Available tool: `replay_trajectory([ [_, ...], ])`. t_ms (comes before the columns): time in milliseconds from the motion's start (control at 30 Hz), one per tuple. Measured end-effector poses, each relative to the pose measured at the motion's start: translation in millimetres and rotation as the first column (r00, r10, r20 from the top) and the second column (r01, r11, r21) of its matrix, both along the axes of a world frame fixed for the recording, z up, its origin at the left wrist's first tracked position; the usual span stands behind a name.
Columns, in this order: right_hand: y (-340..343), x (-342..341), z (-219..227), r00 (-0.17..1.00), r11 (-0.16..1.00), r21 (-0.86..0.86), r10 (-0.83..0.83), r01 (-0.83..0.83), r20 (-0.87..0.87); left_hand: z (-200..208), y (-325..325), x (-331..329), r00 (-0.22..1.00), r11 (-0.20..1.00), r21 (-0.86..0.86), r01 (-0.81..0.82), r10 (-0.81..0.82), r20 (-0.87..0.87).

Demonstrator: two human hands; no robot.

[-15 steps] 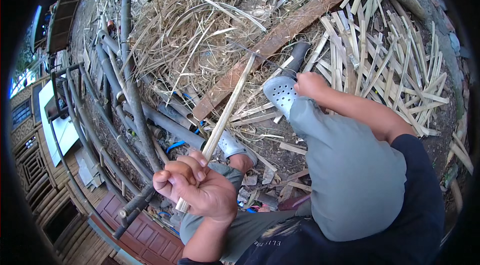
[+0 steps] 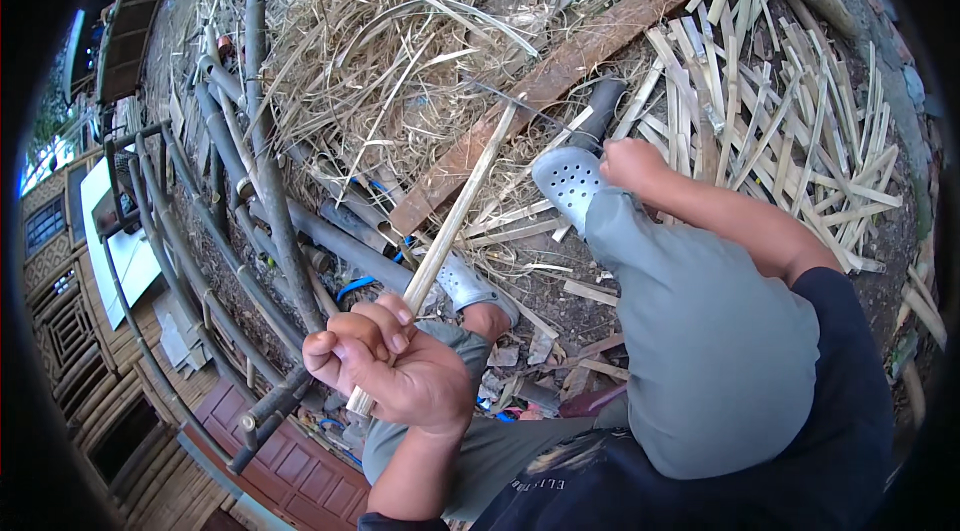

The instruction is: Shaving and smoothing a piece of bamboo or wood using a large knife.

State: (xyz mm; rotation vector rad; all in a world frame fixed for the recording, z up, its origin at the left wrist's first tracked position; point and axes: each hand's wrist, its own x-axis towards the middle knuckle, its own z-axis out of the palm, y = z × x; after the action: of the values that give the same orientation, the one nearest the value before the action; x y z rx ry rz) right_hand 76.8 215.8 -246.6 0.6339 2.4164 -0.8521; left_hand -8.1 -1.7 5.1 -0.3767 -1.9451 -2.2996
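Bamboo strip (image 2: pixel 455 216), pale and slender, held near its lower end in the left hand (image 2: pixel 395 371), whose fingers are curled closed around it at lower centre of the view. From that grip the strip rises obliquely up and to the right, its far tip ending near a long brown wooden plank (image 2: pixel 540 86) that lies diagonally across the ground. Right hand (image 2: pixel 630 166) is closed into a loose fist beside the knee, just to the right of a grey perforated clog (image 2: pixel 567 186); whether it grips anything cannot be told. A dark tool handle (image 2: pixel 603 111) shows just above that clog. A second grey clog (image 2: pixel 462 283) sits lower, touching the strip's line from the right. Both legs wear grey trousers (image 2: pixel 700 331).

Surroundings: a heap of dry straw-coloured bamboo shavings (image 2: pixel 400 31) fills the upper centre; a spread of split bamboo slats (image 2: pixel 780 131) covers the ground at right; dark round bamboo poles (image 2: pixel 260 181) lie stacked along the left.
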Motion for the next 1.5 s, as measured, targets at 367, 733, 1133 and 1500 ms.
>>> replay_trajectory([
  [367,11,11,24,0.998,0.999,0.013,0.033,-0.032,-0.052,-7,2,-6,0.999,0.999,0.013,-0.032,0.032,-0.012],
  [733,15,12,15,0.999,0.995,0.094,0.033,-0.036,0.041,-10,-1,-9,0.998,0.999,-0.032,-0.031,0.029,-0.051],
  [1133,22,0,30,0.999,0.995,0.084,0.054,-0.054,0.007,-8,-9,-15,0.964,0.967,-0.109,0.228,-0.240,-0.114],
  [1500,23,-13,38,0.998,0.999,0.016,0.051,-0.052,0.035,-9,-10,-1,0.856,0.846,-0.207,0.491,-0.513,-0.066],
])
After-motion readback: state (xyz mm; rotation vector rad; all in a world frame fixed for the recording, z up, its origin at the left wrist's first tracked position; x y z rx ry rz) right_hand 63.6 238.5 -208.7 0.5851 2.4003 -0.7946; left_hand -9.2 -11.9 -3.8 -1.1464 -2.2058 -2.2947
